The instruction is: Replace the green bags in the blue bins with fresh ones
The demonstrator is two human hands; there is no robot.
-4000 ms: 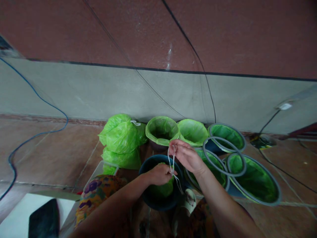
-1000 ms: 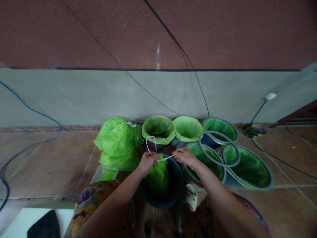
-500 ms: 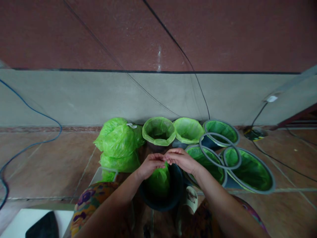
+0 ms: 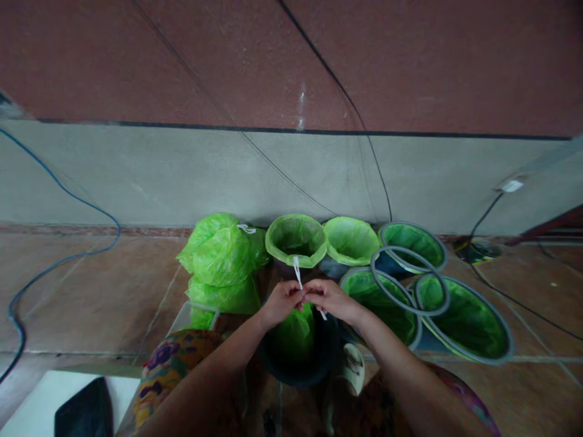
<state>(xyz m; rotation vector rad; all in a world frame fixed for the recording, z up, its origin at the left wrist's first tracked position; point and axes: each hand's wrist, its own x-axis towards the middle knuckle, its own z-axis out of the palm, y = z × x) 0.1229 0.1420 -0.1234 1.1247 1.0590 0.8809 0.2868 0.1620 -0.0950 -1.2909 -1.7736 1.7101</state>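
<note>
My left hand (image 4: 283,301) and my right hand (image 4: 328,298) meet over a dark round bin (image 4: 326,358) on the floor. Both pinch the white drawstring (image 4: 297,271) of the green bag (image 4: 294,332) that sits gathered inside the bin. One short end of the string sticks up above my fingers, another hangs below my right hand. The fingers of both hands are closed on the string.
Tied green bags (image 4: 223,258) lie piled at the left. Behind and to the right stand several bins lined with green bags (image 4: 296,240) (image 4: 464,318), and a loose grey ring (image 4: 409,280) rests on them. Cables run across the wall and floor. A white mug (image 4: 350,364) stands by my right forearm.
A second ago my hands were apart, stretching a loop of string. They came together over the bag's neck, and the loop is now drawn down to short ends.
</note>
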